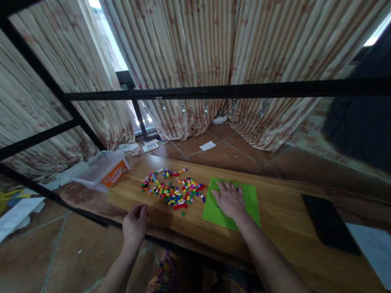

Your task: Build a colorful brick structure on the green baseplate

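Observation:
My right hand [229,199] lies flat with its fingers spread on a bright green studded baseplate [250,206]. The plate rests on a wooden table [280,217]. At the table's near edge, my left hand [134,225] is closed, its fingers curled together; whatever they may hold is too small or hidden to make out. Between and beyond my hands lies a loose heap of small toy bricks [177,193] in many colours, to the left of the baseplate. One green brick [183,214] sits apart in front of the heap.
A clear plastic box [99,168] with an orange label stands at the table's left end. To the right lie a black tablet-like slab [330,224] and white paper [378,251]. A dark metal bar [220,92] crosses above the table, in front of curtains [191,36].

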`<state>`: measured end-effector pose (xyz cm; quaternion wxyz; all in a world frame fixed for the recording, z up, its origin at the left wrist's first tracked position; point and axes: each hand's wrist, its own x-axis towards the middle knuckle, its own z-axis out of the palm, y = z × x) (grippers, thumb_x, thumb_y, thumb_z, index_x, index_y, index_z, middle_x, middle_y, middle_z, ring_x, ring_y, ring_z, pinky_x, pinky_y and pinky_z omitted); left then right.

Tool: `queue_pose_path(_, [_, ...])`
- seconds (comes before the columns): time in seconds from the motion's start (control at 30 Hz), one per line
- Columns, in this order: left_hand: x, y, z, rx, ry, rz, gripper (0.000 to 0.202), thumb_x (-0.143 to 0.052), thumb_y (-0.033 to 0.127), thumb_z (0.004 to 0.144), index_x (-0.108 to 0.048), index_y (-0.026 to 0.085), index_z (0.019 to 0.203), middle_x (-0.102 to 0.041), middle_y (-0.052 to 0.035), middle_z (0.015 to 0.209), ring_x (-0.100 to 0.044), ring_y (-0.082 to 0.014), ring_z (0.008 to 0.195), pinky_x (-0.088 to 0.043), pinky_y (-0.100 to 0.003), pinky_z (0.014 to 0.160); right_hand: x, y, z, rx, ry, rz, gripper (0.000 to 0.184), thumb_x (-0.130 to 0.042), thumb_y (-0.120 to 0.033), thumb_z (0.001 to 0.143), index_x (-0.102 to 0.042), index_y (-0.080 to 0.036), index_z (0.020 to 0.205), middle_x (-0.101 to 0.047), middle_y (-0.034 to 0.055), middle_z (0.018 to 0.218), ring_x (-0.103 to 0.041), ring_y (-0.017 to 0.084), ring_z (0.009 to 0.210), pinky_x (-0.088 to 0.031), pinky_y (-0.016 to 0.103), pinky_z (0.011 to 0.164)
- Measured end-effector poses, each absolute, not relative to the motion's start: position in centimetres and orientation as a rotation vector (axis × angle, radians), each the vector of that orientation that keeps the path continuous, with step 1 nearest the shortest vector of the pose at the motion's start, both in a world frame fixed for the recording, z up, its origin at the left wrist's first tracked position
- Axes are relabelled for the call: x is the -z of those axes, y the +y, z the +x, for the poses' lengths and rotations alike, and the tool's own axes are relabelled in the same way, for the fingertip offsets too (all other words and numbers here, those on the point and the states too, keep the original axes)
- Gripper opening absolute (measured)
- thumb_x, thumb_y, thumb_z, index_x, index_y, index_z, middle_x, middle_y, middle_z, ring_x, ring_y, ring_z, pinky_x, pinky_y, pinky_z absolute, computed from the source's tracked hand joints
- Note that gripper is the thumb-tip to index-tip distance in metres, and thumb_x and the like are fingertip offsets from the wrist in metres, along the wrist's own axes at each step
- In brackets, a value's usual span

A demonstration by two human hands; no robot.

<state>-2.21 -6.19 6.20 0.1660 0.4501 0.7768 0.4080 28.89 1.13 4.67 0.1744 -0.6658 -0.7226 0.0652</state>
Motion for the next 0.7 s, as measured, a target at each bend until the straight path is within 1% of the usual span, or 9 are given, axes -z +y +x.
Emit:
queue_pose_path(0.13, [-5.2,-8.7,-3.9,-1.116,2.253,1.349,0.026,-0.052,0.039,0.077,-0.068,0.020,0.082,-0.074,-0.0081,0.081,-0.069,-0.0261,0.079,-0.051,-0.032,0.071,-4.1,0.7,29.3,-0.173,-2.112,-1.895,0.047,-0.039,-0.041,0.095,-0.053,-0.017,0.133,-0.058,0.0169,0.130,-0.050,0.033,0.120,-0.022,0.053,0.105])
queue_pose_path(0.27, [-4.2,-10.1,-3.0,-1.144,2.184,1.517,0.025,-0.049,0.037,0.081,-0.067,0.019,0.084,-0.071,-0.0076,0.081,-0.068,-0.0244,0.078,-0.054,-0.035,0.074,-4.4,-0.2,29.6,-0.165,-2.154,-1.957,0.049,-0.036,-0.042,0.095,-0.049,-0.019,0.137,-0.057,0.0141,0.133,-0.048,0.031,0.121,-0.021,0.051,0.106])
queue_pose_path(0.33, [-4.0,-10.5,-1.8,-1.164,2.121,1.683,0.024,-0.049,0.035,0.082,-0.066,0.019,0.087,-0.070,-0.0083,0.086,-0.067,-0.0238,0.082,-0.055,-0.036,0.077,-4.5,-0.9,29.6,-0.168,-2.167,-1.976,0.050,-0.034,-0.043,0.096,-0.048,-0.019,0.138,-0.056,0.0133,0.134,-0.048,0.031,0.122,-0.020,0.051,0.106])
queue_pose_path(0.43, [-3.7,-11.0,0.7,-1.124,2.001,1.935,0.022,-0.051,0.031,0.084,-0.065,0.019,0.096,-0.067,-0.0099,0.101,-0.065,-0.0236,0.095,-0.055,-0.037,0.084,-4.7,-2.1,29.8,-0.178,-2.186,-1.991,0.051,-0.033,-0.043,0.096,-0.046,-0.020,0.140,-0.055,0.0135,0.135,-0.048,0.031,0.122,-0.020,0.050,0.107])
queue_pose_path(0.53, [-3.3,-11.2,3.5,-1.062,1.911,2.116,0.026,-0.054,0.026,0.084,-0.062,0.020,0.108,-0.061,-0.0109,0.115,-0.061,-0.0240,0.107,-0.052,-0.039,0.092,-4.8,-3.0,29.9,-0.179,-2.184,-2.008,0.052,-0.032,-0.043,0.096,-0.045,-0.019,0.141,-0.054,0.0145,0.137,-0.046,0.031,0.125,-0.020,0.051,0.107])
queue_pose_path(0.63, [-2.8,-10.8,5.7,-0.987,1.878,2.248,0.039,-0.058,0.022,0.082,-0.057,0.021,0.120,-0.056,-0.0118,0.126,-0.056,-0.0258,0.115,-0.049,-0.043,0.097,-4.9,-3.5,30.0,-0.200,-2.204,-2.012,0.056,-0.032,-0.046,0.096,-0.042,-0.018,0.143,-0.049,0.0155,0.143,-0.042,0.032,0.129,-0.018,0.052,0.108])
queue_pose_path(0.7, [-2.5,-10.2,6.7,-0.929,1.884,2.305,0.047,-0.061,0.023,0.081,-0.052,0.021,0.128,-0.052,-0.0125,0.133,-0.052,-0.0276,0.119,-0.045,-0.047,0.100,-5.0,-3.6,30.0,-0.227,-2.226,-2.014,0.059,-0.032,-0.049,0.095,-0.040,-0.017,0.144,-0.043,0.0160,0.148,-0.038,0.033,0.133,-0.016,0.053,0.109])
